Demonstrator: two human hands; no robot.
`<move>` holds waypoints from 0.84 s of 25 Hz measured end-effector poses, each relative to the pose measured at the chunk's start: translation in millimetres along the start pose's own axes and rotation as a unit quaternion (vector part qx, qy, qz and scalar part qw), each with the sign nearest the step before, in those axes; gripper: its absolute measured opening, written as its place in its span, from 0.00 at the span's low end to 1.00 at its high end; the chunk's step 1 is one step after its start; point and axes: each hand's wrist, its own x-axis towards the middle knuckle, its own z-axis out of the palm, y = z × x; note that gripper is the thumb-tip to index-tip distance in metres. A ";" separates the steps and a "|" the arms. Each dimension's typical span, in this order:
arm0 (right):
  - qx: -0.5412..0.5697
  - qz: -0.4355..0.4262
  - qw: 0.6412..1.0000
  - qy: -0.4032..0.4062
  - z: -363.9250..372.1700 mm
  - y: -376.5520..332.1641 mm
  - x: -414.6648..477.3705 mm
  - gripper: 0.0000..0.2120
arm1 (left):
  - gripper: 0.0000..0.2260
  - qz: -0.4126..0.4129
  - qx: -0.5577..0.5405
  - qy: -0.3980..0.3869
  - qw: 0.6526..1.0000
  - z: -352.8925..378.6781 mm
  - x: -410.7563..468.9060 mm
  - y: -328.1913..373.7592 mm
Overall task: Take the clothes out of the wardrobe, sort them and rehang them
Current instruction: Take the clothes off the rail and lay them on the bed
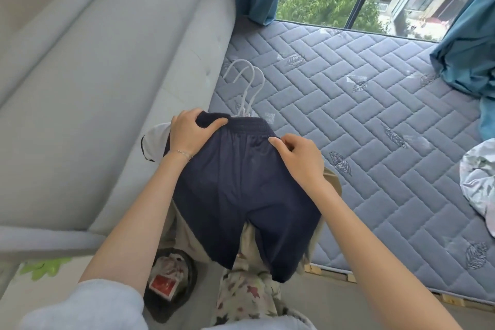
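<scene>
Gripping the waistband of the navy shorts (241,195), the left hand (188,132) curls over one corner and the right hand (300,158) pinches the other. White hanger hooks (249,83) poke out just beyond. The padded headboard (93,75) crowds the left, and bare quilted mattress (375,115) opens to the right.

Shorts (241,190) atop clothes pile on mattress (375,120) edge, hangers (247,80) behind, headboard (101,67) left
</scene>
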 end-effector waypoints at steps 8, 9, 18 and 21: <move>-0.054 0.049 0.997 -0.018 79.4 35.5 140.5 0.22 | 0.33 -0.016 -0.015 -0.065 0.998 102.7 132.3 -78.4; -0.049 0.058 0.997 -0.026 98.2 50.7 158.1 0.22 | 0.33 -0.019 -0.011 -0.079 0.997 124.8 145.2 -94.9; -0.046 0.107 0.993 -0.037 242.6 190.4 254.5 0.18 | 0.24 -0.016 0.081 -0.098 0.992 298.4 193.8 -206.5; -0.093 0.096 0.991 -0.003 273.1 221.0 268.3 0.19 | 0.19 -0.001 0.086 -0.102 0.991 334.5 196.3 -227.3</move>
